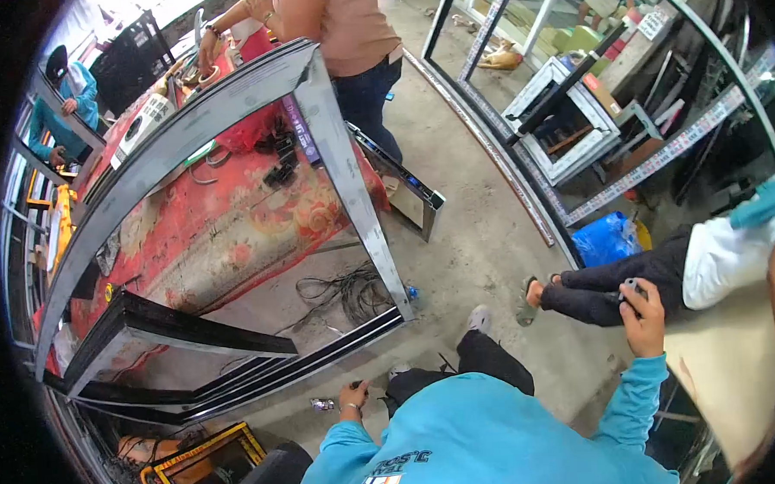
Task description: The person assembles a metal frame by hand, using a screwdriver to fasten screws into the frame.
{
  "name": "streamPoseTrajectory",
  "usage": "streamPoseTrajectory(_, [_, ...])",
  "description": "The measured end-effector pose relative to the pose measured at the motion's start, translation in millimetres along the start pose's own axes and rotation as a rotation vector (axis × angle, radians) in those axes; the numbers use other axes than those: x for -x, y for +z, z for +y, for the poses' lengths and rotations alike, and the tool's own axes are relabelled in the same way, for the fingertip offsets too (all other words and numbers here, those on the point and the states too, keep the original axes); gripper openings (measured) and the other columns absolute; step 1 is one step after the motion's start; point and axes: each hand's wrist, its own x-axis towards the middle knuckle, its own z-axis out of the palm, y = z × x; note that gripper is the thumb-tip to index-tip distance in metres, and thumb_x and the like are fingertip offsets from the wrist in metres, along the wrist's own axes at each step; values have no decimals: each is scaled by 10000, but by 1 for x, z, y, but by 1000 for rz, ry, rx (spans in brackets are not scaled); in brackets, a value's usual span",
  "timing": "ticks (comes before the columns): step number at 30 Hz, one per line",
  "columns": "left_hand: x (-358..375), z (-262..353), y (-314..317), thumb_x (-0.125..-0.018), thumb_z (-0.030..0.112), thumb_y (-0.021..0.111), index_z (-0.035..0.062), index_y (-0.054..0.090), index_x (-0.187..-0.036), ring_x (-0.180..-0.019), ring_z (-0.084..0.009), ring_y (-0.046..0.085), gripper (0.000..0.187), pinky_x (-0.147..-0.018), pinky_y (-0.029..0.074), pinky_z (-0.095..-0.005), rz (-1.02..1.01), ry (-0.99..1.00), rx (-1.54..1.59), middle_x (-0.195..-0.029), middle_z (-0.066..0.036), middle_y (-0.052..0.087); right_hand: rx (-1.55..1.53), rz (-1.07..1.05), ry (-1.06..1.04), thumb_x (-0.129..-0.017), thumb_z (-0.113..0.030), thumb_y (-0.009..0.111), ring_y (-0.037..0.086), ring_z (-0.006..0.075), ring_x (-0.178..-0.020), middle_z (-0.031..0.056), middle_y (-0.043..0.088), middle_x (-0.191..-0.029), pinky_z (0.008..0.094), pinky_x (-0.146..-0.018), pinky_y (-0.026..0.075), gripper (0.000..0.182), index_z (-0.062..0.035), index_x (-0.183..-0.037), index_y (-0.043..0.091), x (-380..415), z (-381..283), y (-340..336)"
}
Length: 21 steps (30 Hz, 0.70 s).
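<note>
My right hand (644, 328) is raised at the right, its thumb and fingers closed on a small dark grey piece (630, 288). Low in front of my body, my left hand (353, 401) has its fingers curled round something small and dark that I cannot make out. Just left of that hand is a small shiny silvery item (323, 405). Beyond it stands a large grey metal frame (365, 217) with a curved top and a black bottom rail (298, 371).
A table with a red patterned cloth (223, 249) stands behind the frame, a person in a pink shirt (339, 28) beside it. Coiled cable (355, 295) lies on the floor. At right are another person's dark trousers (593, 289), a blue bag (608, 239) and leaning window frames (564, 130).
</note>
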Motion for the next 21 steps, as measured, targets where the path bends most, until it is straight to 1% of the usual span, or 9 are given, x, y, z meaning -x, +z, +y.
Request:
streamPoseTrajectory(2, [0,38,8,-691,314,777,-15,631,-942,-660,-207,639,439,-605,498,-325,1,-61,127,-775,-113,670,-43,-30,46,-709,-12,606,553,353,-1012,199,544,-1122,386,-892,430,291,-22,-996,652,-23,29,15])
streamPoseTrajectory(5, [5,92,28,-661,335,789,-13,638,-956,-722,-198,652,481,-649,514,-320,151,77,153,-823,-123,676,-109,-21,26,-694,-5,603,536,368,-1045,204,546,-1130,400,-912,422,220,-8,-913,624,-64,96,41])
streamPoseTrajectory(7, [-11,106,55,-638,372,790,0,645,-985,-826,-229,657,529,-737,520,-341,33,92,221,-920,-143,676,-143,12,-27,-671,19,601,531,367,-1062,215,548,-1140,421,-927,420,228,1,-897,624,-96,161,69])
streamPoseTrajectory(9, [5,152,79,-633,392,785,12,647,-1006,-883,-246,646,550,-782,509,-349,235,33,217,-970,-145,669,-203,23,-85,-654,-27,649,529,367,-1061,223,548,-1114,436,-924,415,232,15,-880,617,-138,255,110])
streamPoseTrajectory(10, [19,167,98,-628,412,780,25,649,-1028,-939,-263,635,572,-827,498,-358,276,-17,81,-1021,-147,661,-168,-13,-142,-644,-12,619,505,354,-1080,200,536,-1116,427,-944,387,253,-16,-896,592,-161,258,105])
streamPoseTrajectory(11, [48,208,104,-646,448,757,44,640,-1079,-999,-286,612,604,-888,468,-369,295,-27,107,-1075,-146,646,36,-57,-167,-787,-174,655,561,355,-986,178,617,-1053,457,-854,453,264,-84,-1034,651,-194,204,72])
streamPoseTrajectory(12, [63,238,115,-646,448,757,44,640,-1079,-999,-286,612,604,-888,468,-369,321,-35,139,-1075,-146,646,-2,-85,-257,-838,-204,625,579,337,-991,169,623,-1041,439,-849,476,336,-67,-1142,581,-218,211,71])
streamPoseTrajectory(14, [73,287,136,-667,449,747,38,612,-1134,-1017,-291,605,636,-886,468,-371,351,96,171,-1094,-156,636,-307,-95,-54,-645,-26,641,510,348,-1057,191,538,-1083,430,-923,392,229,-8,-862,570,-263,252,105])
streamPoseTrajectory(21, [80,458,132,-739,328,720,31,532,-1193,-1036,-315,593,575,-880,467,-372,494,432,369,-1116,-194,608,-428,-126,-365,-659,-34,668,526,369,-1037,218,550,-1082,421,-917,393,244,23,-887,603,-387,205,132])
